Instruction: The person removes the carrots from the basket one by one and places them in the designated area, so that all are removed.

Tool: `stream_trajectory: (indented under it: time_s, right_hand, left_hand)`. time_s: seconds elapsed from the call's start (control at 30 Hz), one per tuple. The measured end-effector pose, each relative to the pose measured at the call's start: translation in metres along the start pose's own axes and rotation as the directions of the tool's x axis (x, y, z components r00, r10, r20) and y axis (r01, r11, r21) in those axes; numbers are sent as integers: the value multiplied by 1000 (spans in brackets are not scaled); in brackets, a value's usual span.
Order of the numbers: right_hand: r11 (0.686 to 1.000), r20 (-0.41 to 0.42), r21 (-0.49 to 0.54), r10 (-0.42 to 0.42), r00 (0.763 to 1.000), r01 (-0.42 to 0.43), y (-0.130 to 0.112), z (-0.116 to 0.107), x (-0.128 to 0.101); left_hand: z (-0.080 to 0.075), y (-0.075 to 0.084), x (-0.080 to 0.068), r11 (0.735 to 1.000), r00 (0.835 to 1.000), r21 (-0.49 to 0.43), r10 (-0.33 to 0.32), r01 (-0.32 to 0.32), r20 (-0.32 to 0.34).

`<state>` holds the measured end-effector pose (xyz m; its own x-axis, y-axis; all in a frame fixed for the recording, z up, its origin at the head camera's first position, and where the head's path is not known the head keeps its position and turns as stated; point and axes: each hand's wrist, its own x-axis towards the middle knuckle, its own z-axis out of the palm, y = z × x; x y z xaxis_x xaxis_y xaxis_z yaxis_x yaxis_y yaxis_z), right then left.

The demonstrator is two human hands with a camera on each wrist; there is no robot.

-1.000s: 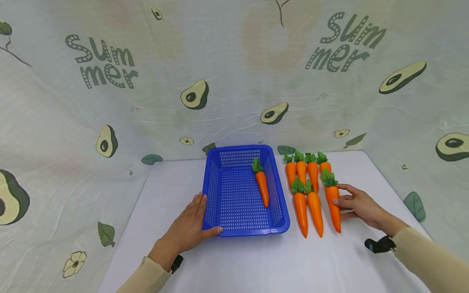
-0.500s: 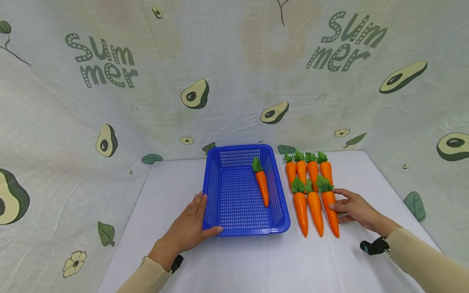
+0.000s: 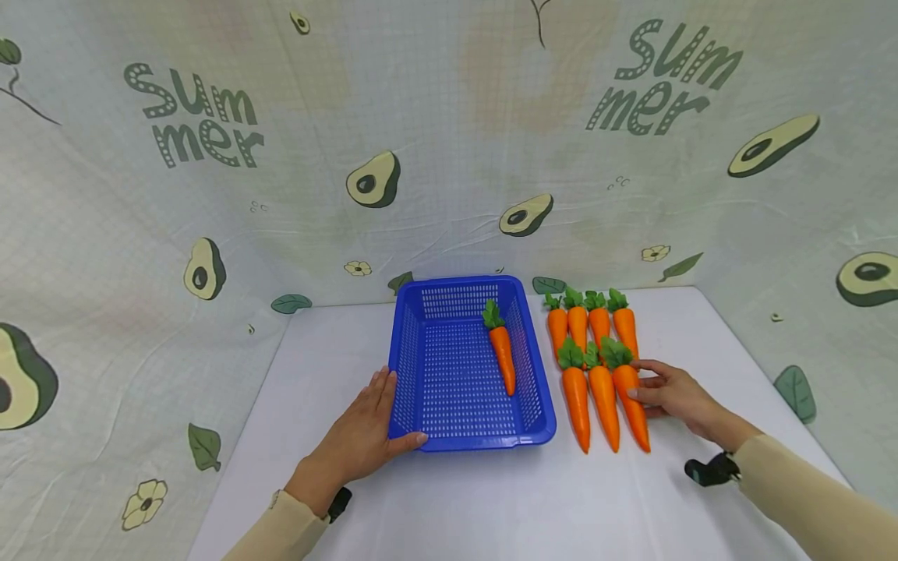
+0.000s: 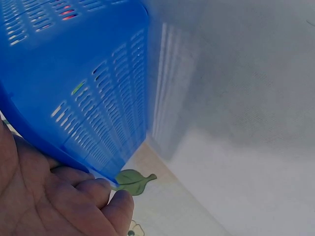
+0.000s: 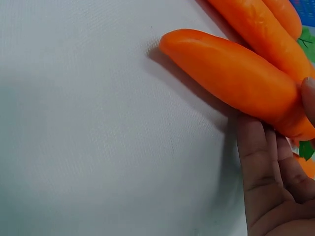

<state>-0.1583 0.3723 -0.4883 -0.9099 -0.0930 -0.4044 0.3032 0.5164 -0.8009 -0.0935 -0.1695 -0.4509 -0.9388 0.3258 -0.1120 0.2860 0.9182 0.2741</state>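
Note:
My right hand [image 3: 679, 399] holds the rightmost front carrot [image 3: 634, 417] between thumb and fingers, near its leafy top. In the right wrist view that carrot [image 5: 226, 73] lies close to the white cloth, its tip casting a short shadow. My left hand [image 3: 356, 436] rests on the near left corner of a blue plastic basket [image 3: 484, 445], fingers along the left rim and thumb on the front rim. One carrot [image 3: 502, 358] with green leaves lies inside, by the basket's right wall. In the left wrist view, fingers [image 4: 93, 194] touch the basket's rim.
Two more carrots lie in the front row, the middle one [image 3: 603, 409] beside the held carrot. Behind them is a back row of several carrots [image 3: 623, 327]. A cloth printed with avocados [image 3: 449, 156] hangs at the table's far edge.
My right hand has moved left with the carrot, bringing it down alongside the other front carrots. The left hand and basket have stayed in place.

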Motion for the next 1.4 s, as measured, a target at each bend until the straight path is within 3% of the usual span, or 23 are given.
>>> stream_trajectory:
  time_s: [0.67, 0.97, 1.17, 1.4]
  right_hand:
    - [992, -100, -121, 5, 995, -17, -1, 6, 1]
    - [964, -169, -266, -44, 985, -3, -5, -5, -3]
    - [956, -252, -291, -114, 961, 37, -28, -9, -4]
    - [964, -308, -223, -214, 927, 148, -85, 4, 0]
  left_hand:
    - [1, 0, 1, 1000, 1000, -10, -15, 15, 5]
    - [-1, 1, 0, 1000, 1000, 4, -3, 3, -1]
    - [-2, 1, -1, 1000, 1000, 20, 7, -7, -3]
    - [-1, 1, 0, 1000, 1000, 13, 4, -4, -4]
